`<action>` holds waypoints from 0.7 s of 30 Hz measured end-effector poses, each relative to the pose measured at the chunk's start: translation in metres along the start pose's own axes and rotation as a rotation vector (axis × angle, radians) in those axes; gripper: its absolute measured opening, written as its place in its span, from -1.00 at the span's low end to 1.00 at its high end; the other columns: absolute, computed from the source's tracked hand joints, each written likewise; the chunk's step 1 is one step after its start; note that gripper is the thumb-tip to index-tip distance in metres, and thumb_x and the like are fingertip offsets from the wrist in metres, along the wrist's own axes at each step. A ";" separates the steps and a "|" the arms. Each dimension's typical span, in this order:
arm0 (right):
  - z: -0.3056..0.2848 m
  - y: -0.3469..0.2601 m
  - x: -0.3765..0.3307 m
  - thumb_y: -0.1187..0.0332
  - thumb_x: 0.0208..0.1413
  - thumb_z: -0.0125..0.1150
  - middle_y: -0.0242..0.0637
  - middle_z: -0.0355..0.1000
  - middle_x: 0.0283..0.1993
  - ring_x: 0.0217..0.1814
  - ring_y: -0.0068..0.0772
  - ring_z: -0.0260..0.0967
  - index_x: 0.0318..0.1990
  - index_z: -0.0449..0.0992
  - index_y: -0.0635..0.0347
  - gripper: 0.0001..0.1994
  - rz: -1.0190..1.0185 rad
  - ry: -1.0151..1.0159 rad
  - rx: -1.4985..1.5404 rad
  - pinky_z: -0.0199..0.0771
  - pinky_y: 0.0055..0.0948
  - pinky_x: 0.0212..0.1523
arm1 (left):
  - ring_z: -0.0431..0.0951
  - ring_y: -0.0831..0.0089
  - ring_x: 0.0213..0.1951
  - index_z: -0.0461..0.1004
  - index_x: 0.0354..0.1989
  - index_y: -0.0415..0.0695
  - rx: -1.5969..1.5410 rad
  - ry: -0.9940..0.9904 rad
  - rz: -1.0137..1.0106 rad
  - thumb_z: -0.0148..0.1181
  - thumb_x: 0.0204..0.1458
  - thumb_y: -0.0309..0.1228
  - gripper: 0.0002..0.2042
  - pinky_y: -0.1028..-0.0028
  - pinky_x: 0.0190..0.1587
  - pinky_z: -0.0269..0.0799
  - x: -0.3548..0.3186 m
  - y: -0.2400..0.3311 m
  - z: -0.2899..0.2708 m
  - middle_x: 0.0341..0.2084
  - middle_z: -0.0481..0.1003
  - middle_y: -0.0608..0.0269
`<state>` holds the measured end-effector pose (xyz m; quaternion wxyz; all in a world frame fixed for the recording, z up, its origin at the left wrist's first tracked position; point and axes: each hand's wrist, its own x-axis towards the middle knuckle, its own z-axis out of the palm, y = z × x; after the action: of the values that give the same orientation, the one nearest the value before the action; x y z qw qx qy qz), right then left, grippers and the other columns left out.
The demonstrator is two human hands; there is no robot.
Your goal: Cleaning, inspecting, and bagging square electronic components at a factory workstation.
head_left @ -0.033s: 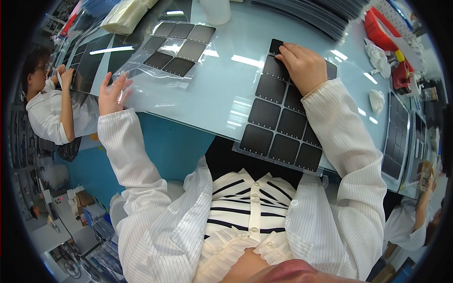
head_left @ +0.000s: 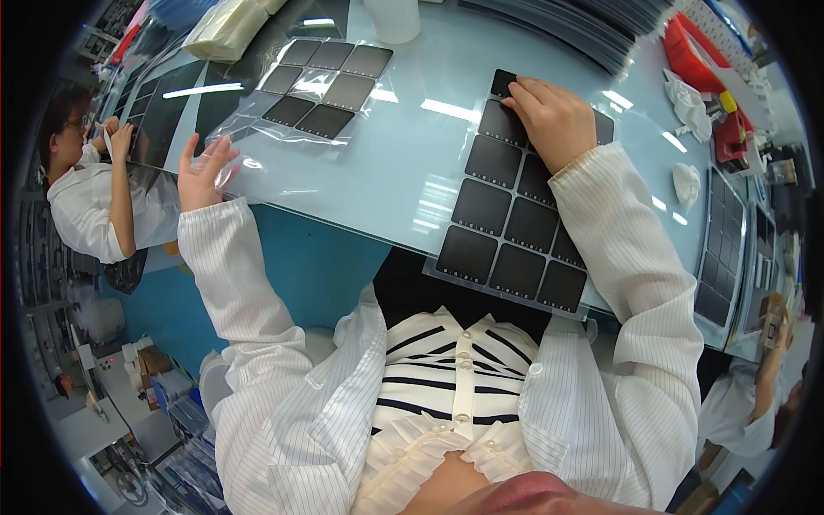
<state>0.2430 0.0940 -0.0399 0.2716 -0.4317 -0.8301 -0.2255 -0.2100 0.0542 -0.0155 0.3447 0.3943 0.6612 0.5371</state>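
Left hand (head_left: 202, 172) spread on clear bag (head_left: 322, 90); right hand (head_left: 554, 116) pressing black tile sheet (head_left: 515, 227).

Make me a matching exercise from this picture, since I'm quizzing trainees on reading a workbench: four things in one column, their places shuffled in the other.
Things:
1. left hand
2. right hand
3. bagged sheet of dark squares
4. red tray

Places:
A. far right of the table
B. on the bare sheet of dark squares
C. at the near edge of the clear bag, left side
D. far side of the table, left of centre

Pairs: 1-C, 2-B, 3-D, 4-A
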 end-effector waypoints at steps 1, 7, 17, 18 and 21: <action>0.000 0.000 0.001 0.29 -0.02 0.30 -0.27 0.56 -0.23 -0.20 -0.32 0.54 -0.34 0.57 0.19 -0.83 0.014 0.008 0.007 0.56 -0.43 -0.24 | 0.53 0.42 -0.17 0.04 0.27 -0.17 -0.007 0.025 0.001 0.40 -0.09 -0.39 -0.22 0.45 -0.11 0.42 0.000 -0.001 0.000 -0.05 0.49 0.07; 0.000 -0.001 0.005 0.28 -0.03 0.30 -0.29 0.57 -0.25 -0.21 -0.32 0.54 -0.35 0.58 0.18 -0.83 0.021 0.018 0.012 0.56 -0.43 -0.23 | 0.49 0.58 -0.36 0.15 0.26 -0.09 -0.032 0.051 -0.009 0.32 -0.06 -0.56 -0.33 0.64 -0.40 0.38 0.000 -0.018 -0.004 -0.17 0.55 0.16; 0.003 -0.004 0.003 0.25 0.01 0.27 -0.29 0.57 -0.20 -0.22 -0.31 0.54 -0.31 0.61 0.14 -0.82 0.089 -0.013 0.070 0.55 -0.40 -0.23 | 0.47 0.57 -0.44 0.43 0.00 -0.18 0.005 0.150 0.205 0.10 -0.04 -0.73 -0.62 0.59 -0.43 0.47 0.028 -0.030 0.018 -0.15 0.47 0.14; 0.002 -0.004 0.003 0.25 0.02 0.26 -0.30 0.57 -0.20 -0.22 -0.31 0.54 -0.31 0.61 0.14 -0.82 0.091 -0.025 0.075 0.55 -0.40 -0.23 | 0.47 0.57 -0.44 0.43 -0.02 -0.19 0.014 0.185 0.219 0.10 -0.04 -0.72 -0.64 0.59 -0.43 0.48 0.035 -0.032 0.019 -0.17 0.46 0.15; -0.001 -0.003 0.002 0.23 0.04 0.24 -0.32 0.57 -0.19 -0.22 -0.30 0.53 -0.30 0.61 0.13 -0.81 0.099 -0.056 0.092 0.55 -0.40 -0.22 | 0.47 0.55 -0.47 0.43 -0.07 -0.20 -0.004 0.234 0.312 0.09 -0.03 -0.70 -0.69 0.57 -0.45 0.49 0.057 -0.039 0.011 -0.23 0.46 0.18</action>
<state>0.2396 0.0929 -0.0384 0.2788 -0.4655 -0.8244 -0.1612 -0.2316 0.1055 -0.0580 0.1788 0.4264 0.6266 0.6274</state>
